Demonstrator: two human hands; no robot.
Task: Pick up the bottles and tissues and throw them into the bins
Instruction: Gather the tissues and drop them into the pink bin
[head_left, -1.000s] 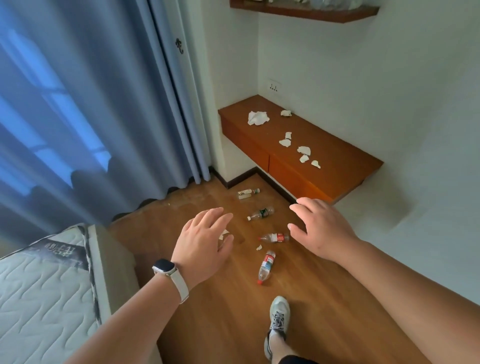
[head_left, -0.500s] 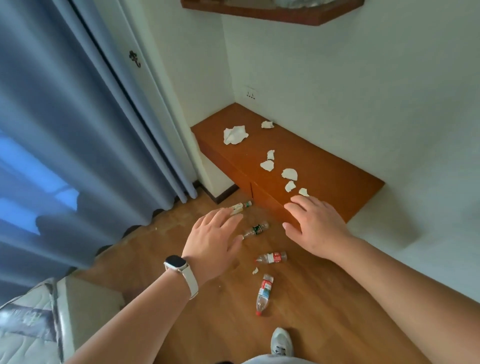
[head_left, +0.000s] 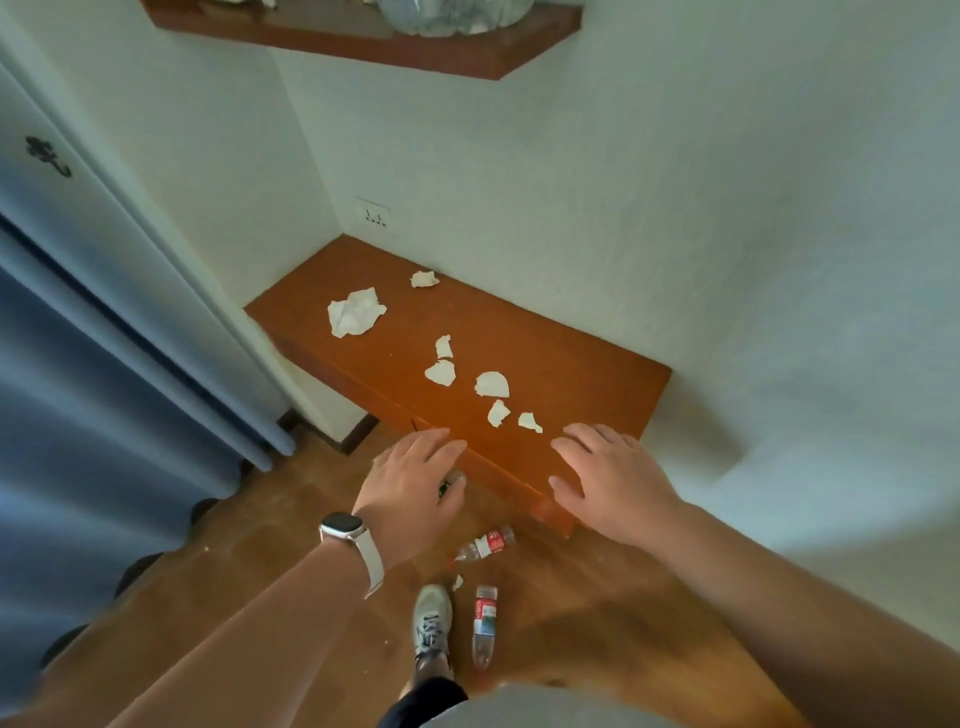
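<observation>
Several white tissue scraps lie on a low wooden desk (head_left: 597, 374); the biggest tissue (head_left: 355, 312) is at its far left, a small scrap (head_left: 529, 421) near its front edge. On the floor lie a red-labelled bottle (head_left: 485, 544), a second bottle (head_left: 484, 623) beside my shoe, and a green-labelled bottle (head_left: 451, 484) mostly hidden behind my left hand. My left hand (head_left: 413, 493) hovers open above the floor bottles. My right hand (head_left: 610, 480) hovers open over the desk's front edge, just right of the small scrap. No bin is in view.
Blue curtains (head_left: 104, 415) hang at the left. A wooden wall shelf (head_left: 467, 57) sits overhead. White walls close the corner behind and right of the desk. My shoe (head_left: 431, 621) stands on the wood floor next to a tiny tissue bit (head_left: 457, 582).
I have stepped closer to the desk; both hands moved forward and now reach its front edge. The bottles have slid lower in view, and one is hidden behind my left hand.
</observation>
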